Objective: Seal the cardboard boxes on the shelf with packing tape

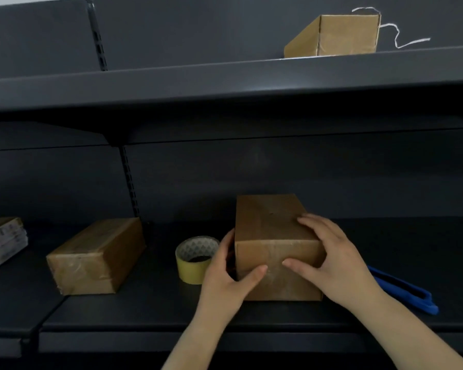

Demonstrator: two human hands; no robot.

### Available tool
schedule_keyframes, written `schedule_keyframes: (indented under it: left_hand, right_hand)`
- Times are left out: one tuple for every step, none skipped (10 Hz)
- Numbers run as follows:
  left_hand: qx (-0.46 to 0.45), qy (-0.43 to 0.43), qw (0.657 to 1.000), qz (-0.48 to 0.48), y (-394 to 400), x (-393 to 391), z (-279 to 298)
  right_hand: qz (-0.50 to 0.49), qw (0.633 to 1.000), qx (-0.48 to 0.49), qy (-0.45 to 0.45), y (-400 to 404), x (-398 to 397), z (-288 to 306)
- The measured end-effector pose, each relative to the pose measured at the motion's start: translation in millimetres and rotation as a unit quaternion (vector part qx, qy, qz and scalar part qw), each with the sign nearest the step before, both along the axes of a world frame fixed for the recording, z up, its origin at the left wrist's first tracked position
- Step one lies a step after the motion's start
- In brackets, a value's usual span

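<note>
**Both hands on the centre box**

The closed cardboard box stands on the lower shelf, glossy tape showing on its near face (its contents cannot be seen). The left hand wraps the box's near-left corner, thumb lying across the front face and fingers curled along the left side. The right hand grasps the near-right corner, fingers spread over the top and thumb pressed on the front.

Just left of the left hand, touching or nearly touching its fingers, sits the yellow tape roll on its flat side. Further left lies a second box, closed and taped. Beyond it, at the frame's edge, is a stack of flat cardboard. Behind the right wrist lies a blue tool, partly hidden by the arm. Up above the right hand, on the upper shelf, stands an open box with a white cord beside it.
</note>
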State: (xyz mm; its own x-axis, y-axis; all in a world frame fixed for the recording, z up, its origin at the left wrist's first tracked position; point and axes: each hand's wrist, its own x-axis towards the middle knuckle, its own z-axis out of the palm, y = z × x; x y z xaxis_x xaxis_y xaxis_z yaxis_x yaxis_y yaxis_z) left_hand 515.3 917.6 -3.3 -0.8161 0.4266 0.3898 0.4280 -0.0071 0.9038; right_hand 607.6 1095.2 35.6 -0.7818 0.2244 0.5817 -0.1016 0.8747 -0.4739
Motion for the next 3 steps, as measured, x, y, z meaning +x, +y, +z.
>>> schedule_keyframes:
  left_hand:
    - [0.004,0.000,1.000,0.013,4,-3,-1]
    - [0.013,-0.010,1.000,0.020,8,-6,1]
    - [0.026,-0.024,0.999,0.020,9,-9,6]
  right_hand:
    - [-0.018,0.998,-0.052,0.012,1,-1,-3]
    - [-0.015,0.996,-0.084,0.014,-2,-6,-2]
    - [-0.009,0.993,-0.119,0.007,-1,-6,8]
